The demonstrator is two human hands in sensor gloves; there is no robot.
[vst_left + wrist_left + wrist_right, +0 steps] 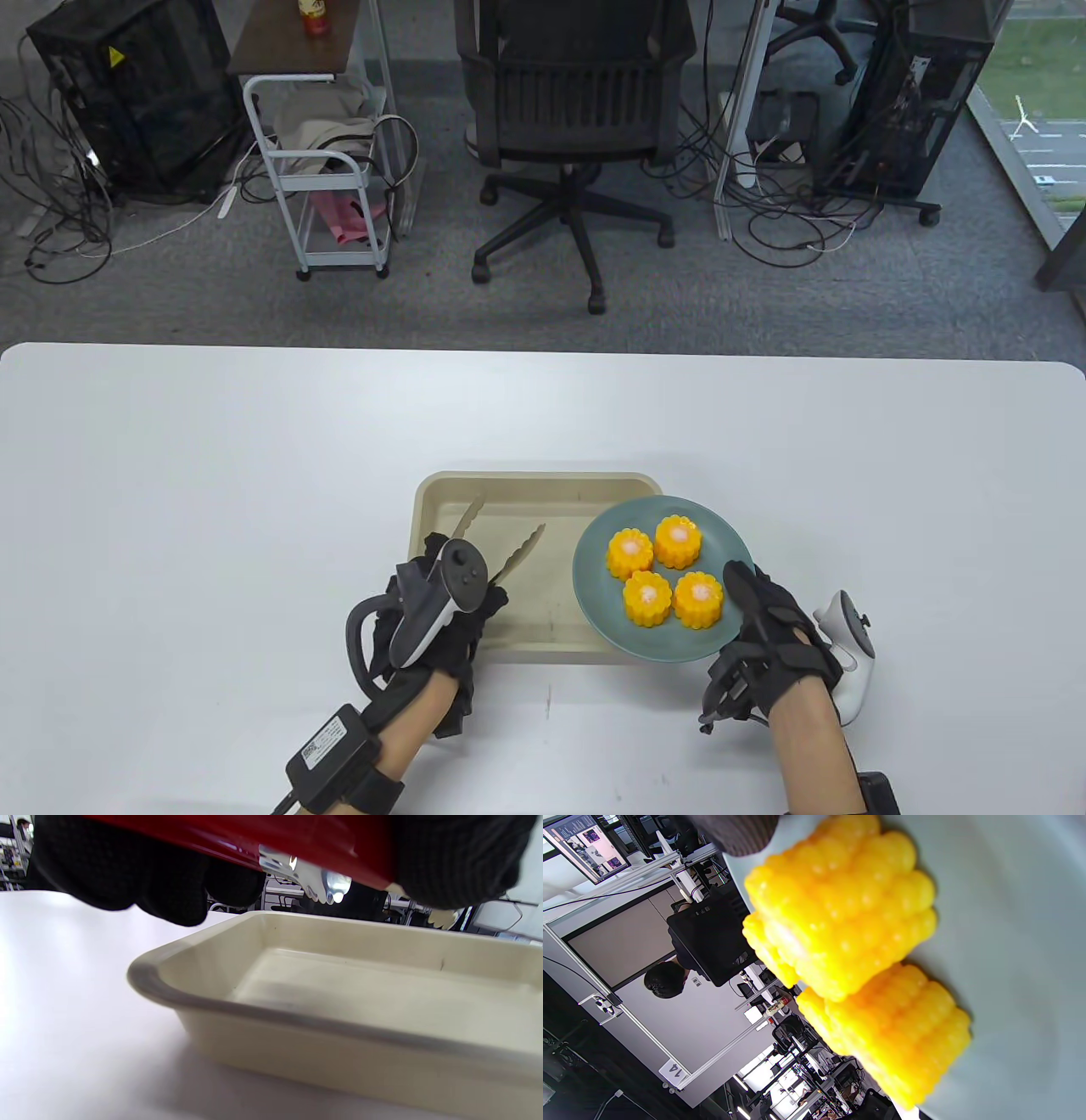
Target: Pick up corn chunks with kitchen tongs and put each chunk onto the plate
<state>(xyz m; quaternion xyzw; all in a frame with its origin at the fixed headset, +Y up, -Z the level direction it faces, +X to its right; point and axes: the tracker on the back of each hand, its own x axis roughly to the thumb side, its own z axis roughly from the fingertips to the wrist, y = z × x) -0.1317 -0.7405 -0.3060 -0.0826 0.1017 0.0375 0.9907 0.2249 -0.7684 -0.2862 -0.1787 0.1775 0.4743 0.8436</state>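
Several yellow corn chunks (666,569) stand upright on the teal plate (653,645), which overlaps the right end of a beige tray (526,481). My left hand (462,607) grips the kitchen tongs (517,559); their two scalloped tips are spread apart over the tray and hold nothing. The left wrist view shows the red tongs handle (254,836) under my gloved fingers (127,870), above the tray (297,1018), whose visible part holds no corn. My right hand (759,615) holds the plate's near right rim, thumb on top. Corn chunks (840,912) fill the right wrist view on the plate (1009,942).
The white table (212,467) stretches wide on both sides of the tray. Beyond its far edge stand an office chair (577,127), a white cart (331,170) and computer towers with loose cables on the floor.
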